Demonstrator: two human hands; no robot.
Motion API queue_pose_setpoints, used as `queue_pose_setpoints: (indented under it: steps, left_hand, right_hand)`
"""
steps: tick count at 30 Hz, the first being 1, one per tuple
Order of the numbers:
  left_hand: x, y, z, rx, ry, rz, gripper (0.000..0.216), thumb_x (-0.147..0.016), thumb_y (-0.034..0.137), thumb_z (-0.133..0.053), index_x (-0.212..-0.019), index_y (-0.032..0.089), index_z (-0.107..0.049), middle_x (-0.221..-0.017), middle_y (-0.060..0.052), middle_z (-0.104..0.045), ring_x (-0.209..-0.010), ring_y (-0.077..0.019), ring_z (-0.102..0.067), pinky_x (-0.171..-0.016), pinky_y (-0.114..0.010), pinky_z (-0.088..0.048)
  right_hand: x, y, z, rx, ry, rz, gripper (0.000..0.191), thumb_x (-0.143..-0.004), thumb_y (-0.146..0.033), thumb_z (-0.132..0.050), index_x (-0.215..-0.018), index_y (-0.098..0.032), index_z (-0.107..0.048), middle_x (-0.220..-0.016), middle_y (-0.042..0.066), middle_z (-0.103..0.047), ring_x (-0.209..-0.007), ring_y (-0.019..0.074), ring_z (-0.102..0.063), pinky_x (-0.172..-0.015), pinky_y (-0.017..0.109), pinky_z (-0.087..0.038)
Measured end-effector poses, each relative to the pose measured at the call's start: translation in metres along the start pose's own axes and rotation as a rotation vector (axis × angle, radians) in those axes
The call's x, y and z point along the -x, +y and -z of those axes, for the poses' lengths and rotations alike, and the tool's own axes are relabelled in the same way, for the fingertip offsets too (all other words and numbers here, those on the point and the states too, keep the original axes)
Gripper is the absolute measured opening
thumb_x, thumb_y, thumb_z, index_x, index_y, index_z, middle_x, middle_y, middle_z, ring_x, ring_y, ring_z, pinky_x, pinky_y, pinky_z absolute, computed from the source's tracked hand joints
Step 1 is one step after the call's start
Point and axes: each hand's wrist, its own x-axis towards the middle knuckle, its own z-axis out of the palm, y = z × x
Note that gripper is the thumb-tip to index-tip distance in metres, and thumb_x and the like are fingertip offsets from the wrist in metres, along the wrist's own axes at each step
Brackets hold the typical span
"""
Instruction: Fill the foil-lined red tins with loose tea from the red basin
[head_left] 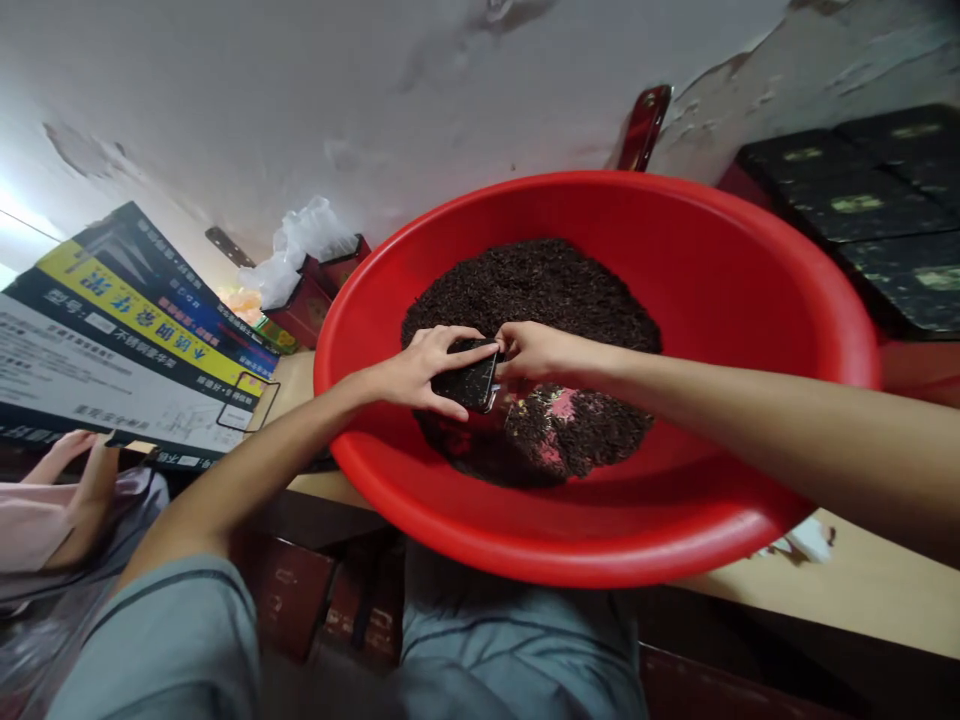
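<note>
From my remote feed, I see the left hand (424, 368) clasping a small black box (466, 386) at the frame's centre, fingers spread across it. The right hand (538, 350) bunches its fingertips at the box's right edge; I cannot tell what they pinch. Dark shreds (540, 280) fill the red basin's (757, 270) middle.

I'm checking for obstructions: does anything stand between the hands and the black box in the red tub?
Nothing visible does: the left hand spreads directly over the black box, and the right hand is at its edge, inside the red tub. Anything thin under the right hand is hidden.
</note>
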Motion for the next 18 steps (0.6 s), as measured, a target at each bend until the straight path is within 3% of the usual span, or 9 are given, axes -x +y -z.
queue_pose_setpoints:
  steps: [2, 5, 8, 11, 18]
  left_hand:
    - [-0.003, 0.002, -0.003, -0.056, 0.001, 0.005, 0.096, -0.086, 0.076, -0.072, -0.169, 0.037, -0.042, -0.169, -0.019, -0.042, -0.151, -0.0456, -0.041, -0.121, -0.070, -0.030]
    - [-0.004, 0.004, -0.004, -0.121, -0.006, 0.002, 0.095, -0.088, 0.073, -0.070, -0.170, 0.036, -0.041, -0.170, -0.020, -0.042, -0.150, -0.0456, -0.042, -0.119, -0.070, -0.032]
    - [-0.004, 0.005, -0.004, -0.155, -0.010, -0.020, 0.095, -0.089, 0.073, -0.067, -0.170, 0.032, -0.042, -0.169, -0.021, -0.042, -0.148, -0.0453, -0.044, -0.118, -0.068, -0.033]
    - [-0.004, 0.005, -0.005, -0.176, 0.004, -0.033, 0.095, -0.089, 0.075, -0.065, -0.170, 0.030, -0.043, -0.168, -0.022, -0.044, -0.146, -0.0442, -0.046, -0.118, -0.066, -0.034]
    - [-0.003, 0.002, -0.010, -0.207, 0.030, -0.063, 0.104, -0.089, 0.081, -0.059, -0.173, 0.024, -0.035, -0.167, -0.024, -0.046, -0.145, -0.0440, -0.047, -0.117, -0.064, -0.036]
  right_hand:
    - [0.002, -0.002, 0.004, -0.148, -0.042, -0.013, 0.030, -0.080, -0.009, -0.074, -0.088, -0.025, -0.050, -0.066, -0.003, -0.066, -0.062, 0.0184, -0.069, -0.058, 0.028, -0.056]
    - [0.004, -0.004, 0.012, -0.174, -0.019, -0.006, 0.024, -0.082, -0.009, -0.073, -0.090, -0.023, -0.055, -0.066, -0.002, -0.069, -0.066, 0.0198, -0.071, -0.059, 0.028, -0.058]
    - [0.004, -0.003, 0.021, -0.114, -0.035, 0.007, 0.038, -0.071, -0.005, -0.080, -0.097, -0.023, -0.060, -0.069, -0.001, -0.072, -0.068, 0.0224, -0.073, -0.060, 0.030, -0.060]
    - [0.002, -0.001, 0.028, -0.117, -0.134, 0.011, 0.053, -0.062, -0.005, -0.087, -0.106, -0.023, -0.063, -0.076, 0.000, -0.075, -0.073, 0.0251, -0.075, -0.063, 0.032, -0.062]
    - [0.001, 0.002, 0.020, -0.092, -0.119, 0.026, 0.044, -0.075, -0.006, -0.083, -0.108, -0.023, -0.059, -0.076, -0.003, -0.070, -0.070, 0.0202, -0.073, -0.066, 0.031, -0.064]
